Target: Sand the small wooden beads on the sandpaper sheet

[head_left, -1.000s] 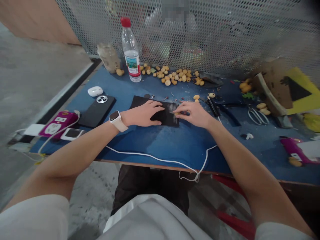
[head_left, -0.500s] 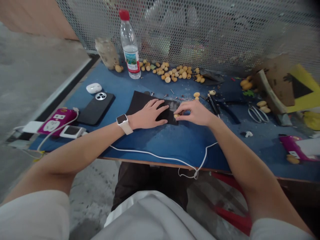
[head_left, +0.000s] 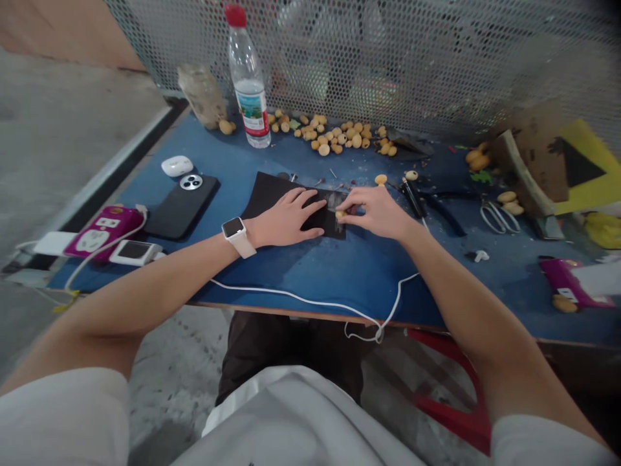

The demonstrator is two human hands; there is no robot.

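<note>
My left hand (head_left: 290, 220) lies flat with fingers spread on a black sheet (head_left: 259, 194), which looks like sandpaper. Pale dusty marks show on the sheet's right end. There, my right hand (head_left: 371, 210) pinches a small yellowish gourd (head_left: 340, 214) between thumb and fingers, against the sheet's surface. Most of that gourd is hidden by the fingers. Just beyond my right hand stands another small gourd (head_left: 381, 179). To its right lie a pen-like tool (head_left: 412, 198) and pliers with dark blue handles (head_left: 445, 215).
Many small gourds (head_left: 334, 137) line the back by a mesh panel (head_left: 412, 58). A water bottle (head_left: 250, 97) stands near them. At left are a phone (head_left: 182, 210) and a purple power strip (head_left: 103, 232). Scissors (head_left: 499, 217) lie right. A white cable (head_left: 291, 295) crosses the front.
My right hand has moved slightly up and away along the sheet with the gourd. My left hand stays flat on the sheet. The view has shifted a little.
</note>
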